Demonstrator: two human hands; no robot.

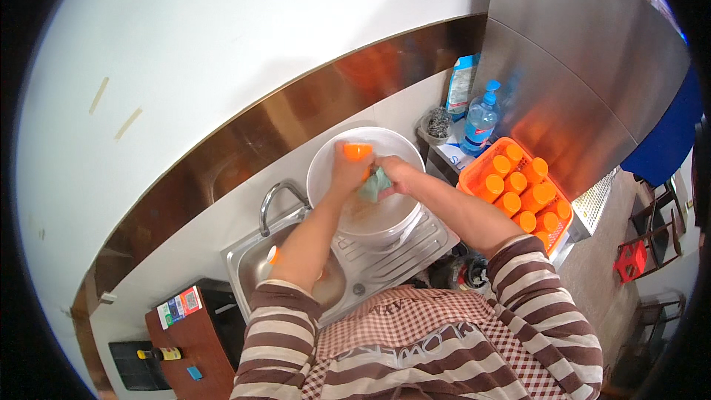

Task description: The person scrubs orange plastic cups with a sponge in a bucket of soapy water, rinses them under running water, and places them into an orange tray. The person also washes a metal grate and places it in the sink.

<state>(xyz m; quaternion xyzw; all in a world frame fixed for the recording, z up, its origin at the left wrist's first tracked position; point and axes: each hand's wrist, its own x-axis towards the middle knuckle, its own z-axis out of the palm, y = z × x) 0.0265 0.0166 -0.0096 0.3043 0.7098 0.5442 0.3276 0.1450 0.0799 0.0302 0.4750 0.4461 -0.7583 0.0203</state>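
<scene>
My left hand (350,168) grips an orange plastic cup or bottle (357,150) over a large white bucket (316,175). Close beside it, my right hand (395,175) is closed on a green cloth (375,185), which lies against the lower part of the orange thing. Cloudy water (364,219) shows inside the bucket. The bucket stands on the ribbed drainboard (383,264) of a stainless steel sink. Under my left forearm, a white and orange item (273,254) shows in the sink basin; my arm hides part of the basin.
An orange plastic basket (468,171) on the right holds several orange bottles (515,182). Behind it are a blue pump bottle (480,122) and a bowl of steel wool (439,122). A curved faucet (269,200) rises left of the bucket. A brown table (194,344) stands at lower left.
</scene>
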